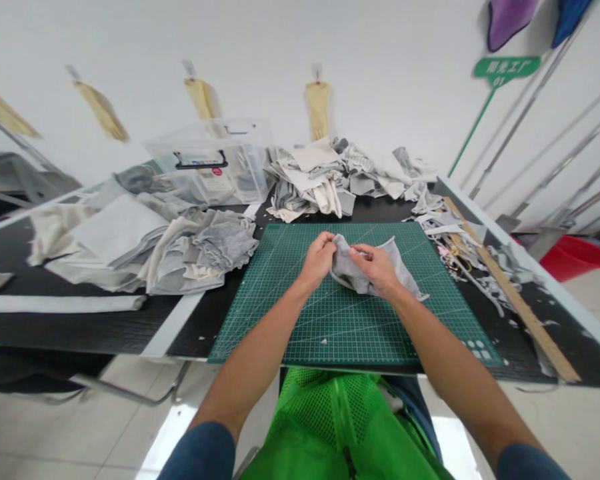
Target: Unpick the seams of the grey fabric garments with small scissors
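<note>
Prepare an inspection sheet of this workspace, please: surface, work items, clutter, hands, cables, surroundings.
Surface: black table, green cutting mat with small white bits.
Work items: grey cloth, partly bunched, over the mat.
Clutter: fabric piles at left and behind the mat; scraps and long tan strip at right.
Hands: left hand and right hand both hold the grey cloth.
Cables: nothing certain; thin dark strand at near right edge, type unclear.
Surroundings: clear plastic box behind left pile; yellow gloves on wall; red container beyond table, right.

Hands [320, 259] holding gray cloth [355, 270], (cutting mat [355, 327] beneath)
</note>
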Tool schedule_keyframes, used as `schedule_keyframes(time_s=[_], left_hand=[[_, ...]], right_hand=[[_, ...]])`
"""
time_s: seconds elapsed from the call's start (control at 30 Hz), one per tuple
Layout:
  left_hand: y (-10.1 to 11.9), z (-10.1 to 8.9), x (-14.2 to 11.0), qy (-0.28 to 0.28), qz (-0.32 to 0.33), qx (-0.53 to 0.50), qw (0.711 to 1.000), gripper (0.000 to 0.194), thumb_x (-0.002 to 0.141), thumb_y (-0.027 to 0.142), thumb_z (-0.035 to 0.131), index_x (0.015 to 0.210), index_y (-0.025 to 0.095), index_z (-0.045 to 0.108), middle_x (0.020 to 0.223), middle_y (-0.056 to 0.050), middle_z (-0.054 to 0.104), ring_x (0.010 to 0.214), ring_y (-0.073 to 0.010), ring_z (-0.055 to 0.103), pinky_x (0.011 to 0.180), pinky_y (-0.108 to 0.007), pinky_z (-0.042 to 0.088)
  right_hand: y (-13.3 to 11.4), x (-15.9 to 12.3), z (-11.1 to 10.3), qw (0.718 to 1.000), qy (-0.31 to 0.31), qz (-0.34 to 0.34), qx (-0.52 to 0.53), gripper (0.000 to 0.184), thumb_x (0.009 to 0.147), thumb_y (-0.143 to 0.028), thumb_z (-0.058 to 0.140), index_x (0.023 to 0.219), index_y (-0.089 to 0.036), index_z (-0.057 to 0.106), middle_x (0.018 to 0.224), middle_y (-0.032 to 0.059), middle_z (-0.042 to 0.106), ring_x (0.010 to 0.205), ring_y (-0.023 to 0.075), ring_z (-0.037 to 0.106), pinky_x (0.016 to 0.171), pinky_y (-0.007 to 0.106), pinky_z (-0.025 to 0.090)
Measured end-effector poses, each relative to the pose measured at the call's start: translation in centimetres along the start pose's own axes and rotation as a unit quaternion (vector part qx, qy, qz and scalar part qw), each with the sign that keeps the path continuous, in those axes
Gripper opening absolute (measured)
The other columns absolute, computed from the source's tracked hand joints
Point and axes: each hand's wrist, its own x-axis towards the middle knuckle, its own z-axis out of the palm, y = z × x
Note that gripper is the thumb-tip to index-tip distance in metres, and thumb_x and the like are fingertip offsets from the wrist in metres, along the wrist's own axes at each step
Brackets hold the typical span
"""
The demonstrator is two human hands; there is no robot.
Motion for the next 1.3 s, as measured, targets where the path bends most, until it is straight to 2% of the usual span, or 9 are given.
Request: schedule_keyframes(time_s=[0.1, 0.2, 0.3, 0.43, 0.67, 0.87, 1.1, 1.3], left_hand=[[0.1, 0.2, -0.4, -0.026, -0.016, -0.019, 0.999, 0.013, 0.088, 0.033, 0.062, 0.085, 0.021, 0.058, 0.070, 0.003, 0.054, 0.061, -0.0108, 0.047, 0.057, -0.024, 0.036], [0.1, 0.1, -0.4, -0.051, -0.031, -0.063, 0.996, 0.029, 0.084, 0.044, 0.072, 0.094, 0.022, 0.055, 0.070, 0.004, 0.057, 0.057, -0.0095, 0.047, 0.054, -0.022, 0.035], [0.2, -0.2, -0.2, -0.026, -0.028, -0.070, 0.997, 0.029, 0.084, 0.046, 0.071, 0.090, 0.021, 0.057, 0.069, 0.003, 0.057, 0.057, -0.0096, 0.048, 0.053, -0.022, 0.036], [0.3, -0.4, 0.2, 0.010, -0.048, -0.095, 0.994, 0.024, 0.088, 0.043, 0.061, 0.082, 0.020, 0.060, 0.069, 0.002, 0.056, 0.060, -0.0112, 0.052, 0.054, -0.023, 0.042], [0.4, -0.5, 0.2, 0.002, -0.048, -0.091, 0.995, 0.019, 0.086, 0.039, 0.057, 0.085, 0.021, 0.063, 0.072, 0.000, 0.060, 0.063, -0.0134, 0.057, 0.058, -0.025, 0.048], [0.4, -0.7, 0.2, -0.007, -0.003, -0.056, 0.998, 0.014, 0.085, 0.031, 0.057, 0.090, 0.021, 0.065, 0.075, 0.001, 0.060, 0.064, -0.0127, 0.056, 0.060, -0.025, 0.048], [0.5, -0.7, 0.2, -0.009, 0.006, -0.070, 0.998, 0.010, 0.084, 0.025, 0.058, 0.091, 0.021, 0.062, 0.074, 0.001, 0.059, 0.063, -0.0122, 0.055, 0.058, -0.025, 0.047], [0.8, -0.6, 0.1, -0.017, -0.005, -0.090, 0.996, 0.011, 0.084, 0.029, 0.062, 0.092, 0.022, 0.059, 0.071, 0.003, 0.058, 0.062, -0.0119, 0.055, 0.061, -0.025, 0.048]], right_hand=[[-0.1, -0.1, 0.2, 1.000, -0.013, 0.003, -0.001, 0.045, 0.080, -0.062, 0.073, 0.097, -0.021, 0.079, 0.081, 0.0041, 0.073, 0.062, 0.0158, 0.057, 0.055, 0.029, 0.043], [0.1, 0.0, 0.3, 1.000, 0.015, -0.006, 0.021, 0.044, 0.079, -0.061, 0.074, 0.095, -0.020, 0.080, 0.080, 0.0042, 0.074, 0.063, 0.0160, 0.058, 0.057, 0.029, 0.044], [0.4, 0.2, 0.1, 0.997, 0.059, -0.001, 0.043, 0.043, 0.075, -0.060, 0.077, 0.092, -0.020, 0.078, 0.077, 0.0035, 0.072, 0.062, 0.0163, 0.058, 0.056, 0.028, 0.044], [0.7, 0.4, -0.2, 0.994, 0.086, 0.008, 0.069, 0.041, 0.073, -0.057, 0.079, 0.088, -0.019, 0.077, 0.067, 0.0011, 0.066, 0.056, 0.0147, 0.052, 0.052, 0.027, 0.038], [0.7, 0.3, -0.2, 0.995, 0.090, -0.015, 0.049, 0.040, 0.076, -0.057, 0.077, 0.089, -0.020, 0.076, 0.067, 0.0005, 0.065, 0.056, 0.0142, 0.051, 0.052, 0.027, 0.036], [0.9, 0.3, -0.2, 0.995, 0.087, -0.028, 0.032, 0.038, 0.079, -0.056, 0.075, 0.091, -0.020, 0.075, 0.062, -0.0010, 0.060, 0.051, 0.0123, 0.043, 0.049, 0.027, 0.032], [0.9, 0.3, -0.2, 0.995, 0.091, -0.023, 0.012, 0.041, 0.079, -0.059, 0.074, 0.090, -0.019, 0.075, 0.060, -0.0014, 0.057, 0.051, 0.0121, 0.041, 0.049, 0.027, 0.030], [0.7, 0.2, -0.3, 0.996, 0.084, -0.025, 0.004, 0.039, 0.081, -0.058, 0.072, 0.090, -0.020, 0.074, 0.061, -0.0015, 0.056, 0.052, 0.0128, 0.040, 0.050, 0.028, 0.029]])
